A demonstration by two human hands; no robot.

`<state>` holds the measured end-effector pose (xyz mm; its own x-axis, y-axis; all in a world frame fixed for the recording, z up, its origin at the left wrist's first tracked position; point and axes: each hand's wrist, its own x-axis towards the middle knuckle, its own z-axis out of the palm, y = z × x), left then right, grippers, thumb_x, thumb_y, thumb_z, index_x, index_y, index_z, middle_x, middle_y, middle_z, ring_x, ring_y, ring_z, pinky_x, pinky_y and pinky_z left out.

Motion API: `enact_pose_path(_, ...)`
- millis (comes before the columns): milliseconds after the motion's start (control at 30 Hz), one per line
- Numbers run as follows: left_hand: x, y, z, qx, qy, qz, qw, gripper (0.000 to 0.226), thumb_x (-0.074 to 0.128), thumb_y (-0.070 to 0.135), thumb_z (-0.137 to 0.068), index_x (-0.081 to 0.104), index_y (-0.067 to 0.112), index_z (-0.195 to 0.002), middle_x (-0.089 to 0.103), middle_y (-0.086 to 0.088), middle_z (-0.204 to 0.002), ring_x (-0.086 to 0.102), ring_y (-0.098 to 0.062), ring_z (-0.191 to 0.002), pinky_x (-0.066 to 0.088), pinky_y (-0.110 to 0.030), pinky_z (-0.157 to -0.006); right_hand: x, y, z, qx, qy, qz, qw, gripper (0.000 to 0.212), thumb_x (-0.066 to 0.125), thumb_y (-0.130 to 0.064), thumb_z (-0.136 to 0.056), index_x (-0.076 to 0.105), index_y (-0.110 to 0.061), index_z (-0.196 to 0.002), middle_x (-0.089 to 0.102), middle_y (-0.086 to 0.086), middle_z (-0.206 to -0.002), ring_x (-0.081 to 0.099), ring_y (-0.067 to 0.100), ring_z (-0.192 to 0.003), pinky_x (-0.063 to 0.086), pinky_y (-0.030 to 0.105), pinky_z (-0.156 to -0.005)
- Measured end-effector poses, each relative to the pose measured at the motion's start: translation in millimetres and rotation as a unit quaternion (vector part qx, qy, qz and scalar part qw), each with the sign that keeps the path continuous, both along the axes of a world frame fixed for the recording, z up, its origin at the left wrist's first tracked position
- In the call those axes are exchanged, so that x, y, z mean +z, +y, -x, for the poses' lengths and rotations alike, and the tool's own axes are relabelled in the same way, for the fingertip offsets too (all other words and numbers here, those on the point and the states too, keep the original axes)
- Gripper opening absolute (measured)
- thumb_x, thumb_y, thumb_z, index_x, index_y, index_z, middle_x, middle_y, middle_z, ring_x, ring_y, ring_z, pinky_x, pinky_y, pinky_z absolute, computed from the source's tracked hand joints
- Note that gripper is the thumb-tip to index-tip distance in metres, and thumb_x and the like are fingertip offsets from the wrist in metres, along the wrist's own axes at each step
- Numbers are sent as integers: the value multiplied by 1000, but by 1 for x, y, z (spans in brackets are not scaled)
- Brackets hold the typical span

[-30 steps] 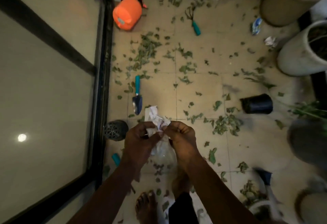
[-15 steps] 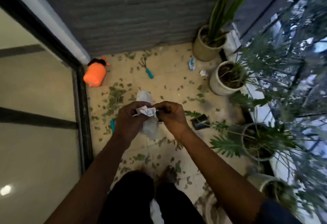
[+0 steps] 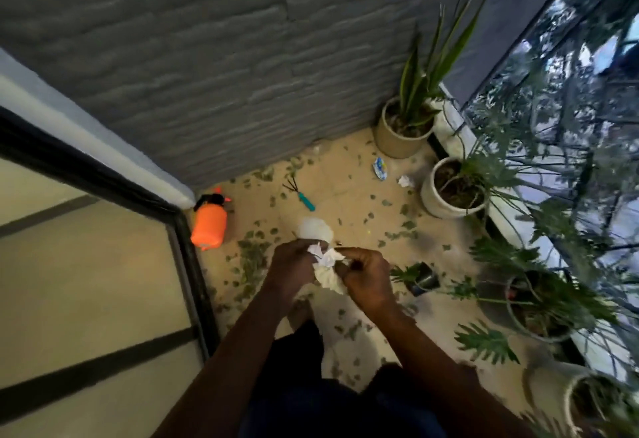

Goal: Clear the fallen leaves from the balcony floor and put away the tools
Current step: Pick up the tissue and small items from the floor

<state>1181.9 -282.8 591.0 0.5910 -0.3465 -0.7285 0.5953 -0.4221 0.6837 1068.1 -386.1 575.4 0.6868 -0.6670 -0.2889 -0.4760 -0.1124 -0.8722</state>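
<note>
The white bundle (image 3: 326, 266) is half buried between the left hand (image 3: 292, 264) and the right hand (image 3: 368, 280), and what it is I can't tell. A frond (image 3: 404, 272) covers part of the black pot (image 3: 428, 279). The near corner planter (image 3: 584, 403) is blurred and cut off by the edge. The wrapper (image 3: 379, 168) print is too small to read.

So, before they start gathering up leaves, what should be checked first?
1. Bag gripped: ok, left hand and right hand both pinch it.
2. Bag mouth open: not ok, it is bunched up.
3. Bag free of holes: cannot tell.
4. Leaves cleared: not ok, scattered over the floor.
5. Rake put away: not ok, lies on the floor.
6. Sprayer put away: not ok, on its side on the floor.
</note>
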Motion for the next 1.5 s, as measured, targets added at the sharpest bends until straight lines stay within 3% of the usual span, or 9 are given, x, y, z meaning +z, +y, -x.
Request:
enact_pose_path(200, 7, -33, -60, -104, 18, 51, 993, 4, 81, 17, -90, 82, 18, -93, 73, -6, -89, 67, -20, -83, 53, -38, -78, 5, -26, -46, -69, 1, 18, 997, 33, 75, 6, -81, 85, -22, -96, 72, -30, -82, 64, -17, -72, 44, 3, -67)
enact_pose_path(467, -42, -131, -106, -277, -179, 11, 944, 38, 91, 48, -59, 77, 39, -94, 80, 2, -91, 76, -22, -84, 63, -47, -77, -17, -105, -79, -148, -23, -125, 981, 51, 60, 12, -85, 82, -32, -95, 80, -13, -93, 75, 6, -87, 59, 26, -79)
enact_pose_path(600, -63, -185, -120, -323, -221, -34, 919, 33, 94, 26, -71, 75, 41, -93, 78, 12, -99, 74, -15, -94, 61, -43, -86, -31, -153, -95, -266, -107, -386, 877, 21, 60, 2, -95, 80, -2, -101, 78, 17, -90, 72, 22, -74, 58, 29, -66)
enact_pose_path(767, -95, -247, -119, -360, -264, -37, 894, 48, 90, 27, -80, 70, 33, -123, 72, 15, -125, 67, -10, -116, 58, -38, -96, -73, -204, -107, -343, -94, -461, 813, 7, 71, -5, -93, 77, -4, -88, 71, 25, -87, 68, 28, -63, 53, 28, -53)
enact_pose_path(933, -147, -308, -138, -423, -259, -6, 869, 64, 86, 29, -84, 58, 27, -141, 61, 20, -139, 54, 5, -126, 47, -20, -106, -148, -259, -116, -375, -83, -453, 804, 16, 72, -2, -90, 75, 9, -102, 68, 38, -97, 64, 30, -70, 51, 29, -55)
enact_pose_path(1067, -220, -350, -156, -479, -214, -48, 850, 47, 78, 37, -86, 65, 33, -131, 68, 15, -130, 65, -10, -116, 52, -25, -95, -230, -289, -123, -409, -67, -427, 804, 10, 73, -2, -89, 78, 5, -95, 71, 31, -88, 66, 29, -68, 51, 36, -65)
enact_pose_path(1200, -352, -387, -182, -495, -219, -62, 839, 32, 76, 24, -91, 65, 35, -119, 70, 17, -119, 68, -9, -103, 55, -28, -87, -355, -322, -115, -446, -4, -383, 809, 6, 66, 7, -92, 72, 9, -93, 66, 18, -63, 57, 23, -47, 46, 23, -43)
enact_pose_path(1333, -474, -420, -216, -571, -270, -79, 771, 40, 76, 21, -91, 66, 27, -129, 69, 4, -128, 68, -18, -108, 54, -32, -92, -454, -347, -110, -443, 95, -350, 820, 16, 66, 0, -91, 77, -6, -82, 60, 12, -54, 46, 19, -42, 32, 21, -44)
enact_pose_path(1500, -570, -457, -247, -639, -337, -84, 686, 51, 75, 25, -92, 57, 26, -141, 59, -5, -138, 60, -25, -122, 53, -39, -97, -539, -362, -110, -470, 159, -291, 818, 23, 56, -12, -95, 64, -13, -74, 64, 5, -75, 62, 12, -62, 45, 25, -62)
